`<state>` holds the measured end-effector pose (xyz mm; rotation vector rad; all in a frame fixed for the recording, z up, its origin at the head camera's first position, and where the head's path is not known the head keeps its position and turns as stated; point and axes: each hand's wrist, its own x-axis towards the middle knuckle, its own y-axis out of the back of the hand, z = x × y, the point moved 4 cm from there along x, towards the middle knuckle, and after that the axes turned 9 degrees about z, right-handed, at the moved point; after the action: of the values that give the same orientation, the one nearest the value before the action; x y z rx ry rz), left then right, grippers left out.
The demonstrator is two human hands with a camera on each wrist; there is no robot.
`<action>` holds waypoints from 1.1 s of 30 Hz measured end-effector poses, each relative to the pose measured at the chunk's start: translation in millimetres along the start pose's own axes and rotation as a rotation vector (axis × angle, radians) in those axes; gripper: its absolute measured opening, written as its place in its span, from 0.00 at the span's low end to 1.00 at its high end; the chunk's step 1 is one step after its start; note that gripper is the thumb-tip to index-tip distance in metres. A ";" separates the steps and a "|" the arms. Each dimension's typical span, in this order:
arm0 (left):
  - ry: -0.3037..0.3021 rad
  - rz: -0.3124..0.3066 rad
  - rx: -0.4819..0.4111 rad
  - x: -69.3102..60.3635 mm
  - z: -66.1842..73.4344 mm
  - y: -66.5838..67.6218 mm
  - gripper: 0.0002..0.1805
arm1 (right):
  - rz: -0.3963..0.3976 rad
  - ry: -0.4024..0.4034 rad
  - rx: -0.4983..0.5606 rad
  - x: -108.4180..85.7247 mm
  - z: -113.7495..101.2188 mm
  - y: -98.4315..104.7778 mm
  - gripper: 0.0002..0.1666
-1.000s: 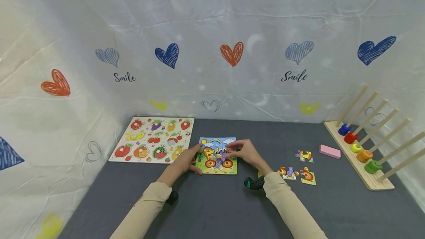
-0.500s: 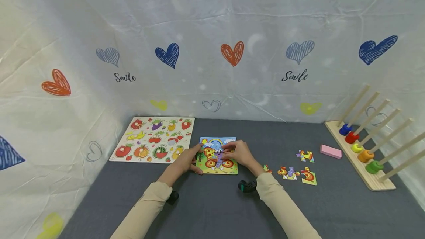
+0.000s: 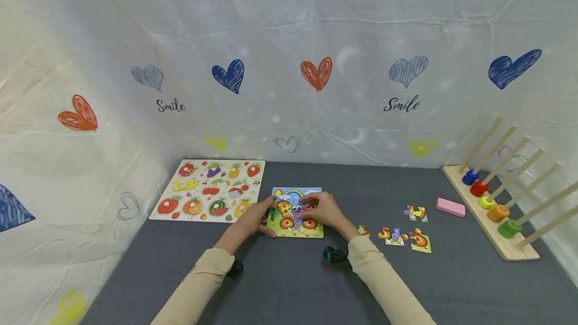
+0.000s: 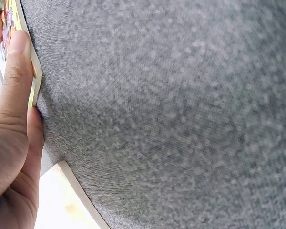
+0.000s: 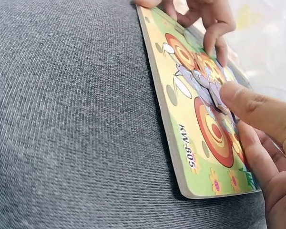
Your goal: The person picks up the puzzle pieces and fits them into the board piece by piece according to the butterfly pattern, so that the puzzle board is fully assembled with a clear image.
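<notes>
A small square butterfly puzzle board (image 3: pixel 290 233) lies on the grey table in the head view. My left hand (image 3: pixel 250 220) holds it by its left side, with the thumb (image 4: pixel 18 71) along the edge in the left wrist view. Over the board's middle, my right hand (image 3: pixel 326 209) pinches a purple puzzle piece (image 5: pixel 214 95), which sits at the butterfly's body. In the right wrist view a dark gap shows along this piece's edge. The right fingers partly cover the board's right side.
Several loose puzzle pieces (image 3: pixel 421 240) lie right of the right forearm, one partly hidden by the sleeve. Beyond them are a pink block (image 3: pixel 450 207) and a wooden peg stand (image 3: pixel 492 217) with coloured rings. A fruit puzzle board (image 3: pixel 205 189) lies at the back left.
My right hand has shifted slightly left over the board with the piece, then stayed almost still. A loose piece beside the right sleeve shows more. The left hand keeps its place.
</notes>
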<state>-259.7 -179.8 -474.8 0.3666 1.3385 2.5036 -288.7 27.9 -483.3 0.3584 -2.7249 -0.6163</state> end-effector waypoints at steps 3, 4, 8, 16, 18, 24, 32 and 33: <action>-0.009 0.001 -0.003 -0.4 -0.4 -0.9 0.50 | 0.010 -0.002 0.018 -1.4 1.5 0.1 0.20; -0.010 0.002 0.000 -0.6 -0.8 -1.2 0.50 | 0.013 -0.005 0.027 -2.0 2.0 0.1 0.20; -0.009 0.002 0.010 -1.5 -2.7 -1.1 0.50 | 0.020 -0.004 0.081 -3.3 4.7 -1.4 0.20; -0.011 -0.006 0.002 -1.6 -1.2 0.1 0.49 | 0.001 0.036 0.177 -2.4 5.9 -11.1 0.19; -0.013 -0.011 -0.002 -0.8 0.4 0.1 0.50 | 0.001 0.028 0.159 -1.8 6.0 -11.7 0.19; 0.002 -0.014 0.010 1.2 0.6 0.3 0.50 | -0.006 0.021 0.042 2.9 1.1 -11.3 0.17; 0.005 -0.006 -0.007 1.8 -1.0 -1.2 0.49 | -0.030 -0.003 -0.055 7.6 2.2 -13.4 0.15; 0.007 -0.006 -0.005 1.8 -1.2 -1.2 0.49 | -0.034 -0.009 -0.060 7.8 3.1 -14.2 0.15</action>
<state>-261.7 -179.4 -476.3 0.3522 1.3342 2.5051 -294.6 14.2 -490.4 0.3892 -2.7072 -0.7088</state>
